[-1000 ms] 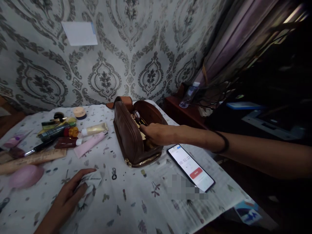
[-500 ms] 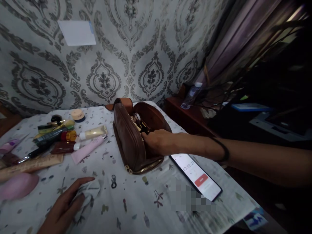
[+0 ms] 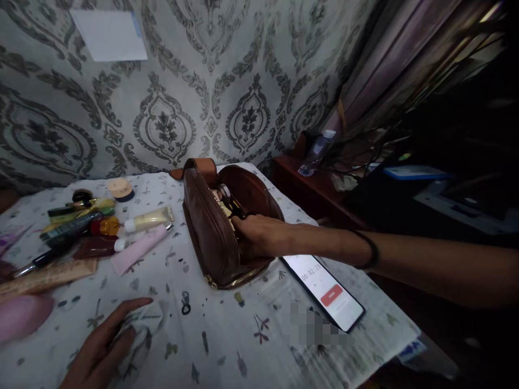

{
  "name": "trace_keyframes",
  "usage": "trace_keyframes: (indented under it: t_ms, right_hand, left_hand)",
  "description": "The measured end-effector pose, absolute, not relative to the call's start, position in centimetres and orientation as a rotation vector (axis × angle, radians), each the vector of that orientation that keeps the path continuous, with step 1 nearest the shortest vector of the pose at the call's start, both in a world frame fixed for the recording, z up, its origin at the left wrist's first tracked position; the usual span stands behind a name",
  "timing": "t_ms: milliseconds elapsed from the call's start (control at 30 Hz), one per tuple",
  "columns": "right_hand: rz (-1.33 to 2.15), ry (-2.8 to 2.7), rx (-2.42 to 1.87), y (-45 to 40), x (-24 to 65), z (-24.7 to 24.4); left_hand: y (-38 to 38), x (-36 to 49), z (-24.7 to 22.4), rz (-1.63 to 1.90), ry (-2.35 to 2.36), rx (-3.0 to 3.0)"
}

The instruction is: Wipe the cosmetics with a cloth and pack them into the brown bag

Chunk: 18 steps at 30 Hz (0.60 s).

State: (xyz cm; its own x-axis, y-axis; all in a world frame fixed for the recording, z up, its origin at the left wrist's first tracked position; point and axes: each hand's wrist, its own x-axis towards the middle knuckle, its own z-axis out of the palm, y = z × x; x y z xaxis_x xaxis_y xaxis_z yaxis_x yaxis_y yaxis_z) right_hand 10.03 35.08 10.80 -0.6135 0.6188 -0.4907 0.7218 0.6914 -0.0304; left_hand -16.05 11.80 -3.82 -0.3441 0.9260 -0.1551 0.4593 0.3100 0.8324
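Observation:
A brown leather bag stands unzipped on the patterned cloth, with small items showing inside. My right hand reaches into its opening from the right; the fingertips are lost among the contents, so what they hold is hidden. At the lower left my left hand is closed round a crumpled pale cloth, low over the table. A lit phone showing a timer lies beneath my right forearm, beside the bag.
Several cosmetics lie at the left, among them a pink tube, a cream tube, a jar and a pink sponge. A bottle stands on the red-brown side surface.
The view has shifted slightly, so the table items appear a little further left. Both hands keep about the same places and poses.

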Motion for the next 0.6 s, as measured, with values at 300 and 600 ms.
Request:
trace_keyframes:
  t_ms: [300, 600]
  right_hand:
    - [-0.23, 2.504, 0.91, 34.3, 10.1, 12.5]
    - [-0.075, 3.164, 1.23, 33.3, 12.0, 14.1]
  left_hand:
    - [12.3, -17.4, -3.4, 0.812, 1.832, 1.375]
    - [12.5, -16.5, -3.0, 0.93, 1.838, 1.397]
